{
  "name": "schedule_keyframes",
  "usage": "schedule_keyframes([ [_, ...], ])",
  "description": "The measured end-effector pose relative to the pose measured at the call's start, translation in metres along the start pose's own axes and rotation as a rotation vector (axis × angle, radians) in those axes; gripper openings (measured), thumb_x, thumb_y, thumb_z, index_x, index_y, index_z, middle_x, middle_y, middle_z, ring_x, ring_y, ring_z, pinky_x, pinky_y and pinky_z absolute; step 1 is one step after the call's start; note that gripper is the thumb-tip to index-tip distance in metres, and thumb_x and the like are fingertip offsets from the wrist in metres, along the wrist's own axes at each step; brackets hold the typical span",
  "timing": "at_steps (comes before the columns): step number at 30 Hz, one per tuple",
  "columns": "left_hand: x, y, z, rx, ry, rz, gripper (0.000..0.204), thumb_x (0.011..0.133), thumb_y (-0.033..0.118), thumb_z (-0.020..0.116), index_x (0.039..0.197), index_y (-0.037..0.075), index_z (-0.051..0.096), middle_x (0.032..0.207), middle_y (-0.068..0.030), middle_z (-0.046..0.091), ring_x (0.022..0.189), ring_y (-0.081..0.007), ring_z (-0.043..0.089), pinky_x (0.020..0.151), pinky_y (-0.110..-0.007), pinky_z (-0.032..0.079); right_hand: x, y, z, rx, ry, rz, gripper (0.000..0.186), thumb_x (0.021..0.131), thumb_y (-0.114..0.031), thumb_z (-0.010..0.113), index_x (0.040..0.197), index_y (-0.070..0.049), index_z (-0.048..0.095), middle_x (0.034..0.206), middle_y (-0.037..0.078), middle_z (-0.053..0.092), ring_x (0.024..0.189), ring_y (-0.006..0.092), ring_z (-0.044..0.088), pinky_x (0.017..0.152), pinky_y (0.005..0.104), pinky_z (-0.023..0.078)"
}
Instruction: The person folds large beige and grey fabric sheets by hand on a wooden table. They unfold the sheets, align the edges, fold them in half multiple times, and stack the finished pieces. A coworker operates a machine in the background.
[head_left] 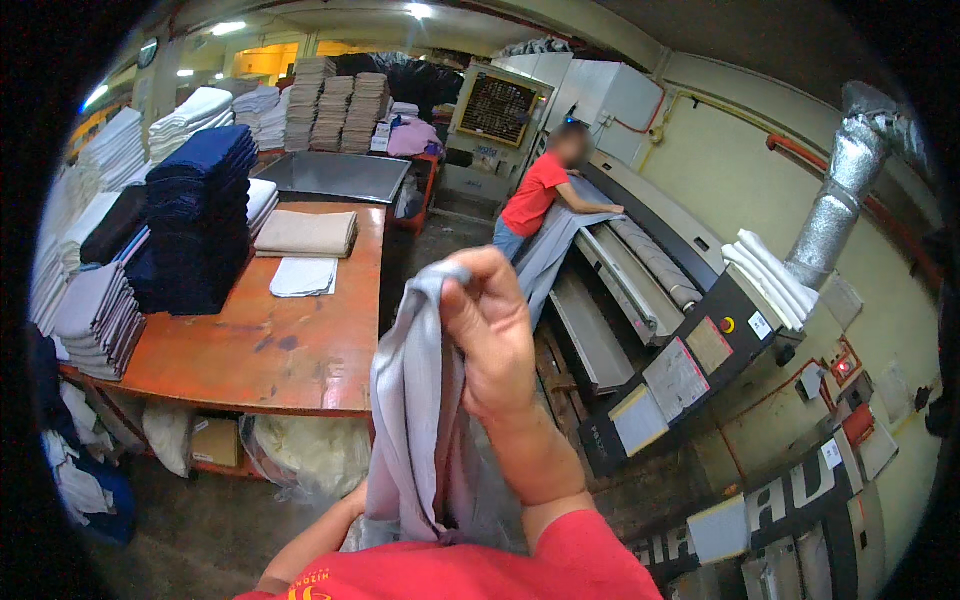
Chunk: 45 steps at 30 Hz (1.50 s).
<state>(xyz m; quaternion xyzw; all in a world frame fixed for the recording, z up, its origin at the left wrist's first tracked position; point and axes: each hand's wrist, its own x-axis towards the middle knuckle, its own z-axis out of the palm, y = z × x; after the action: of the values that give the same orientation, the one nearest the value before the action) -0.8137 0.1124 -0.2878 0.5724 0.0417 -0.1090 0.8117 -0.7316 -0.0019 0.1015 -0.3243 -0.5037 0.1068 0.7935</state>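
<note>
Raised in front of me, my right hand (pixel 492 335) pinches the top edge of a light grey cloth (pixel 410 390) between thumb and fingers. The cloth hangs down in long folds toward my chest. My left forearm comes in low on the left, and my left hand (pixel 356 500) lies behind the lower part of the cloth. Its fingers are hidden there.
A wooden table (pixel 310 345) at left bears a dark blue folded stack (pixel 195 220), beige folded cloth (pixel 305 233) and a white piece (pixel 304 277). At right, a person in red (pixel 537 195) handles grey fabric at a long roller machine (pixel 640 270). A metal tray (pixel 335 175) is behind.
</note>
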Motion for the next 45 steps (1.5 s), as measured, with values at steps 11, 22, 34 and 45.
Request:
schedule_keyframes([
  [11,-0.117,-0.004,-0.117,0.726,0.551,0.097,0.042,0.088,0.006,0.054,0.13,0.007,0.048,0.083,-0.0083,0.058,0.079,-0.0166,0.056,0.075,-0.03,0.046,0.032,0.047,-0.1,-0.462,0.673,-0.043,0.014,0.092,-0.013,0.06,0.103,-0.006,0.055,0.096,0.003,0.06,0.086,0.0107,0.057,0.077,0.0289,0.049],
  [22,-0.185,0.162,-0.033,1.261,0.37,0.211,0.054,0.084,0.013,0.063,0.134,0.016,0.041,0.078,-0.0156,0.063,0.076,-0.0355,0.062,0.063,-0.043,0.046,-0.234,0.241,0.04,-0.204,-0.343,0.969,0.044,0.087,-0.012,0.065,0.126,-0.001,0.048,0.109,0.007,0.06,0.096,0.0111,0.057,0.084,0.0268,0.046],
  [34,-0.221,0.08,-0.054,0.511,0.799,0.354,0.018,0.082,0.009,0.064,0.097,0.001,0.058,0.08,-0.0041,0.056,0.077,-0.0125,0.054,0.07,-0.028,0.044,-0.21,0.233,0.05,-0.196,-0.33,0.811,0.013,0.09,-0.01,0.061,0.1,-0.002,0.057,0.093,0.001,0.063,0.088,0.0074,0.057,0.079,0.0232,0.045],
  [45,-0.243,-0.051,-0.068,0.905,1.352,0.28,0.051,0.059,-0.014,0.049,0.106,0.004,0.053,0.113,-0.0171,0.049,0.115,-0.0364,0.045,0.101,-0.041,0.035,-0.122,0.173,0.043,-0.222,-0.159,0.612,0.01,0.088,-0.003,0.06,0.098,-0.001,0.061,0.095,0.004,0.066,0.088,0.0115,0.061,0.081,0.0258,0.048],
])
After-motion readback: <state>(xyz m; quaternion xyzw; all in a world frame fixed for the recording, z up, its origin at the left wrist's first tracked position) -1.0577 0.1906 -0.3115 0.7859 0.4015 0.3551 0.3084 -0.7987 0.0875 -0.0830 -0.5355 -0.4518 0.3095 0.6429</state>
